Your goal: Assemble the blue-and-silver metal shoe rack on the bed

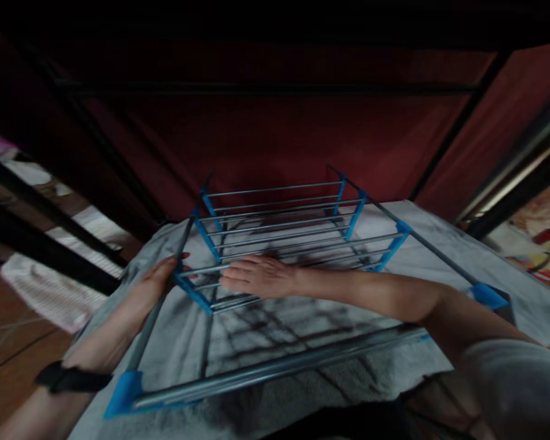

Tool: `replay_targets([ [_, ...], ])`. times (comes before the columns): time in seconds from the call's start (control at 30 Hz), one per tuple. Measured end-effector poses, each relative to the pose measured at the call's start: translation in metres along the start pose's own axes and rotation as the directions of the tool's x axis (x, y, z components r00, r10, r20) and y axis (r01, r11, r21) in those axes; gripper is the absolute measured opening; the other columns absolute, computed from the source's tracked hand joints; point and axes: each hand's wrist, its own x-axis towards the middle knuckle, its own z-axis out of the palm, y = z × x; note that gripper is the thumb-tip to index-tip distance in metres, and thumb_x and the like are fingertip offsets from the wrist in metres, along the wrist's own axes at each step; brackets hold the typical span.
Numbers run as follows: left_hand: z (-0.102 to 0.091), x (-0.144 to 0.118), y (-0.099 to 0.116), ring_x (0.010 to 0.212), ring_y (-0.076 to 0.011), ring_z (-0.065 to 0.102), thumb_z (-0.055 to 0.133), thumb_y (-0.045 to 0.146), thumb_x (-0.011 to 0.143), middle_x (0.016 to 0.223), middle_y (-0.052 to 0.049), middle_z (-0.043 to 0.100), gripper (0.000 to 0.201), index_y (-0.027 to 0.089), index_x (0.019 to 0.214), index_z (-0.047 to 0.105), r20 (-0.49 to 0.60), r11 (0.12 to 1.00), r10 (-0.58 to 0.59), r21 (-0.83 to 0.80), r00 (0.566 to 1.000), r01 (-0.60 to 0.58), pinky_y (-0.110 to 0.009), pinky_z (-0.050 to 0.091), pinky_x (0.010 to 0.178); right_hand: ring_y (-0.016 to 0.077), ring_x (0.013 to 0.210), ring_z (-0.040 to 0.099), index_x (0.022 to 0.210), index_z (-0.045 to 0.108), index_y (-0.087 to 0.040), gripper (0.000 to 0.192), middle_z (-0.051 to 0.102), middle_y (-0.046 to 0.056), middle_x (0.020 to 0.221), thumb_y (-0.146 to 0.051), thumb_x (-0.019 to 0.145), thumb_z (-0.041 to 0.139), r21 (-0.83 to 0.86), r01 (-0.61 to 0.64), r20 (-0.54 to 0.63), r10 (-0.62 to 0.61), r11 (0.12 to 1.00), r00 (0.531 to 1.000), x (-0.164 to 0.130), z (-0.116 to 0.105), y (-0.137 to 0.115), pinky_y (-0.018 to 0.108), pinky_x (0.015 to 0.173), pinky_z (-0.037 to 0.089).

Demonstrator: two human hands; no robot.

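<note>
Blue plastic joints and grey metal rods make up the drying rack (279,244), which is laid flat on a pale towel (238,342) inside a red fabric wardrobe (279,140). The left hand (153,284) is wrapped around the side rail, fingers curled shut on it, while the right hand (256,276) is rested flat on the rods, fingers pressed together. The rack would best be steadied at the rail and pressed evenly, so no rod is bent.

Smooth metal rack rods (275,227), glossy blue plastic joints (205,235), fuzzy grey cloth (284,397).
</note>
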Motion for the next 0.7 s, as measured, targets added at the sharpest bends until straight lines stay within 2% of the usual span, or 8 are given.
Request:
replay_targets([
  [0.03, 0.005, -0.003, 0.005, 0.086, -0.0272, 0.076, 0.063, 0.052, 0.088, 0.089, -0.006, 0.076, 0.051, 0.017, 0.125, 0.068, 0.022, 0.999, -0.018, -0.031, 1.0, 0.019, -0.036, 0.064, 0.08, 0.021, 0.13, 0.057, 0.143, 0.055, -0.015, 0.04, 0.062, 0.012, 0.143, -0.017, 0.111, 0.031, 0.02, 0.078, 0.024, -0.078, 0.997, 0.997, -0.004, 0.004, -0.003, 0.039, 0.108, 0.048],
  [0.1, 0.011, -0.006, 0.012, 0.088, -0.0282, 0.076, 0.063, 0.05, 0.089, 0.09, -0.006, 0.075, 0.051, 0.016, 0.126, 0.067, 0.022, 0.997, -0.027, -0.066, 0.999, 0.029, -0.039, 0.063, 0.086, 0.0212, 0.128, 0.058, 0.141, 0.057, -0.014, 0.039, 0.064, 0.012, 0.141, -0.019, 0.11, 0.034, 0.063, 0.101, 0.068, -0.106, 0.993, 0.992, -0.012, 0.014, -0.009, 0.038, 0.107, 0.049],
  [0.17, 0.013, -0.008, 0.016, 0.091, -0.0296, 0.076, 0.062, 0.05, 0.09, 0.091, -0.007, 0.075, 0.049, 0.017, 0.126, 0.067, 0.015, 0.996, -0.027, -0.08, 1.0, 0.028, -0.042, 0.062, 0.09, 0.0229, 0.135, 0.055, 0.145, 0.055, -0.013, 0.041, 0.06, 0.012, 0.148, -0.017, 0.109, 0.037, 0.091, -0.015, 0.089, 0.007, 0.996, 0.996, -0.016, 0.026, -0.012, 0.039, 0.111, 0.048],
  [0.23, 0.014, -0.011, 0.017, 0.094, -0.0307, 0.076, 0.061, 0.049, 0.091, 0.093, -0.007, 0.074, 0.048, 0.018, 0.127, 0.067, 0.018, 0.996, -0.026, -0.089, 0.999, 0.028, -0.044, 0.061, 0.093, 0.0249, 0.141, 0.052, 0.151, 0.05, -0.014, 0.045, 0.053, 0.014, 0.156, -0.016, 0.107, 0.038, 0.114, -0.187, 0.11, 0.174, 0.976, 0.979, -0.014, 0.035, -0.012, 0.041, 0.114, 0.048],
  [0.33, 0.012, -0.012, 0.014, 0.094, -0.0312, 0.076, 0.061, 0.049, 0.092, 0.094, -0.007, 0.074, 0.046, 0.019, 0.127, 0.068, 0.028, 0.995, -0.029, -0.091, 0.999, 0.032, -0.045, 0.06, 0.094, 0.0259, 0.124, 0.066, 0.151, 0.048, -0.017, 0.044, 0.058, 0.015, 0.151, -0.021, 0.107, 0.041, 0.148, -0.407, 0.201, 0.376, 0.901, 0.905, 0.0, 0.04, -0.011, 0.041, 0.102, 0.056],
  [0.4, 0.011, -0.011, 0.012, 0.092, -0.0306, 0.075, 0.061, 0.05, 0.091, 0.093, -0.006, 0.074, 0.046, 0.019, 0.125, 0.069, 0.034, 0.995, -0.027, -0.093, 0.999, 0.03, -0.045, 0.06, 0.094, 0.0261, 0.111, 0.072, 0.142, 0.054, -0.017, 0.038, 0.065, 0.015, 0.139, -0.026, 0.108, 0.042, 0.152, -0.476, 0.267, 0.427, 0.866, 0.864, 0.012, 0.039, -0.01, 0.04, 0.091, 0.059],
  [0.5, 0.011, -0.009, 0.009, 0.09, -0.0294, 0.074, 0.062, 0.052, 0.09, 0.09, -0.005, 0.074, 0.047, 0.02, 0.125, 0.069, 0.044, 0.994, -0.022, -0.102, 0.999, 0.026, -0.044, 0.059, 0.093, 0.0269, 0.104, 0.074, 0.129, 0.06, -0.017, 0.031, 0.071, 0.013, 0.126, -0.024, 0.109, 0.037, 0.142, -0.471, 0.308, 0.413, 0.871, 0.857, 0.024, 0.04, -0.01, 0.039, 0.084, 0.06],
  [0.7, 0.012, -0.014, 0.015, 0.089, -0.0291, 0.074, 0.064, 0.052, 0.089, 0.091, -0.004, 0.073, 0.047, 0.021, 0.123, 0.068, 0.039, 0.997, -0.013, -0.08, 0.999, 0.016, -0.044, 0.059, 0.091, 0.0237, 0.102, 0.074, 0.126, 0.059, -0.017, 0.027, 0.073, 0.012, 0.12, -0.025, 0.11, 0.039, 0.158, -0.421, 0.26, 0.373, 0.893, 0.89, 0.025, 0.049, -0.01, 0.034, 0.081, 0.058],
])
